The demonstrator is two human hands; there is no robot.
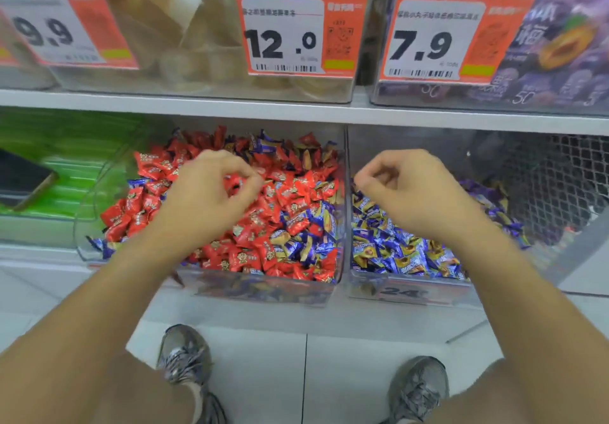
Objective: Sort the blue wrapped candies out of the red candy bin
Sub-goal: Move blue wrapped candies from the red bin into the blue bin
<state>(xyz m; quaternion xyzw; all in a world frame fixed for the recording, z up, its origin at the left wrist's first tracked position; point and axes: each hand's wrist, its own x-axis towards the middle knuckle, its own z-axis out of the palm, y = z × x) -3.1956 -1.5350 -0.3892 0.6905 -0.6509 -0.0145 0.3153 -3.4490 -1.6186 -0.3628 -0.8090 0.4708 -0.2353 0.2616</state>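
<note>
Head view, crinkly foil candies [296,222], clear plastic bin [263,288]

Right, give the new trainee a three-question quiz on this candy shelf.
1. True or false: blue wrapped candies are mixed among the red candies in the red candy bin.
2. Over which bin is the right hand? A) the green bin B) the blue candy bin C) the red candy bin
3. Fill in: the price tag straight above the red candy bin reads ____.

Key: 1 true. 2 B; its curled fingers may pinch something, but that is unclear. 3 12.0. The left hand is over the red candy bin.
</note>
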